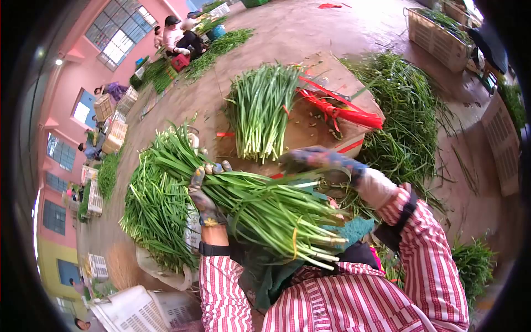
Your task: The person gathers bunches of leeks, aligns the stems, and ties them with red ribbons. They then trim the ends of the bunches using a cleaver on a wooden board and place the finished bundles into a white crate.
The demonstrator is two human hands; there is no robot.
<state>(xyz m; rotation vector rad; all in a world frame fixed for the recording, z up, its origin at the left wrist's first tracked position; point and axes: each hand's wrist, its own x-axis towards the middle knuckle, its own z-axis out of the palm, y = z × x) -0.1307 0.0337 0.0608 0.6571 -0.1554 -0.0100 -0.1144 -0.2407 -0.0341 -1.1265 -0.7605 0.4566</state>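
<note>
My left hand, in a patterned glove, is wrapped round a bundle of long green stalks. A yellow band circles the bundle near its pale ends, which point to the lower right. My right hand, also gloved, is blurred by motion above the bundle; its fingers cannot be made out. Beyond it, another bunch of green stalks lies on a low board. Red strips lie beside that bunch. A heap of similar stalks is at the left of my left hand.
Loose greens are piled to the right of the board. White crates stand at the upper right, another crate at the lower left. A seated person is near more greens at the upper left, with other people along the wall.
</note>
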